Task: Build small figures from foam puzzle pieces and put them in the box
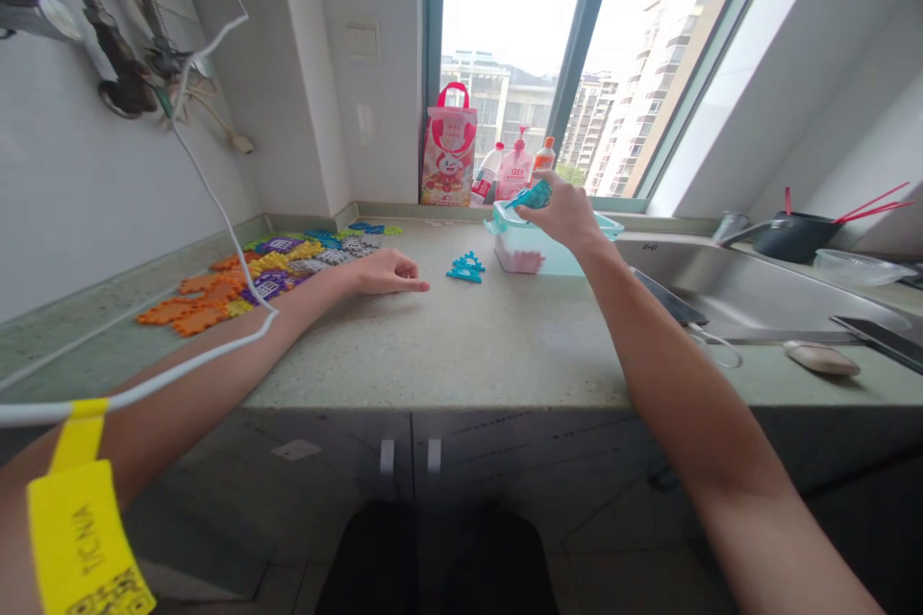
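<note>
Above the left end of a pale teal plastic box (552,250), my right hand (569,211) is closed on blue interlocking foam puzzle pieces (534,196); how many it holds I cannot tell. The box stands on the counter, and something pink shows through its wall. My left hand (389,272) rests on the counter with loosely bent fingers, thumb apart, and nothing visible in it. Just right of it, apart from the fingers, a small blue toothed piece (466,267) lies on the counter. Beyond my left forearm spread several orange pieces (194,300), with yellow, purple, grey, green and blue ones alongside.
A white cable (216,360) with a yellow tag (90,538) hangs across my left arm. At the right are a steel sink (721,293), a phone (667,298) and a soap bar (822,358). A pink bag (448,159) and several bottles stand by the window.
</note>
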Action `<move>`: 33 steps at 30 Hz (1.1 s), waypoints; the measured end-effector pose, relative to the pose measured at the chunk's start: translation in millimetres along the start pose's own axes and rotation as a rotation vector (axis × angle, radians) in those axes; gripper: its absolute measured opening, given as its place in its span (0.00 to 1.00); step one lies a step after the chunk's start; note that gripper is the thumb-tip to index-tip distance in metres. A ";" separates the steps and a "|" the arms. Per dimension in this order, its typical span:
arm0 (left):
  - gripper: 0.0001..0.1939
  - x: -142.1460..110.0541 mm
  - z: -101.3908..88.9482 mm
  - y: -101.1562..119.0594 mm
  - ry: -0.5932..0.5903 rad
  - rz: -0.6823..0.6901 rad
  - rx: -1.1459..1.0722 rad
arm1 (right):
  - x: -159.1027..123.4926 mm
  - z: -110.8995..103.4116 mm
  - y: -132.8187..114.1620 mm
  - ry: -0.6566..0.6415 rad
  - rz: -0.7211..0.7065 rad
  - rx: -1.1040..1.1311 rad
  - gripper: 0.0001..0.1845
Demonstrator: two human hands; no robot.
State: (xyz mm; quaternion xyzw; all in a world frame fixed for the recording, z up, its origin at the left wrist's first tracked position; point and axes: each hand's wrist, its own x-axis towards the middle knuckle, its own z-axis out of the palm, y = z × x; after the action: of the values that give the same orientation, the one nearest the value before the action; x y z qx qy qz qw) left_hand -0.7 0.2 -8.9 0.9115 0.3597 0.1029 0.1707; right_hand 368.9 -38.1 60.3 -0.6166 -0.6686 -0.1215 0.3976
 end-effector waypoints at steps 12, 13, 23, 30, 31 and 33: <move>0.31 -2.4 0.1 5.7 0.014 0.007 0.012 | -2.7 8.4 13.4 -0.029 0.125 -0.102 0.40; 0.31 -2.4 0.1 5.7 0.012 0.006 0.006 | -2.9 8.5 12.9 -0.032 0.129 -0.105 0.40; 0.27 -0.9 1.7 0.2 0.003 0.021 -0.040 | -4.7 9.3 10.0 -0.044 0.147 -0.121 0.37; 0.25 -1.1 0.3 1.2 0.006 0.016 -0.020 | -3.2 10.3 12.9 -0.053 0.128 -0.112 0.38; 0.25 -1.3 0.2 1.6 0.006 0.016 -0.018 | -3.0 10.5 13.2 -0.051 0.125 -0.115 0.38; 0.25 -1.6 0.2 2.2 0.008 0.018 -0.019 | -2.9 10.7 13.6 -0.050 0.124 -0.120 0.39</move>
State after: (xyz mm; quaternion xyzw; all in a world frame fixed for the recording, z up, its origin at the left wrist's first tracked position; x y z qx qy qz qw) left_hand -0.4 -2.5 -8.4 0.9128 0.3510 0.1115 0.1768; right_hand 377.2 -30.5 46.9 -0.6822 -0.6304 -0.1212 0.3499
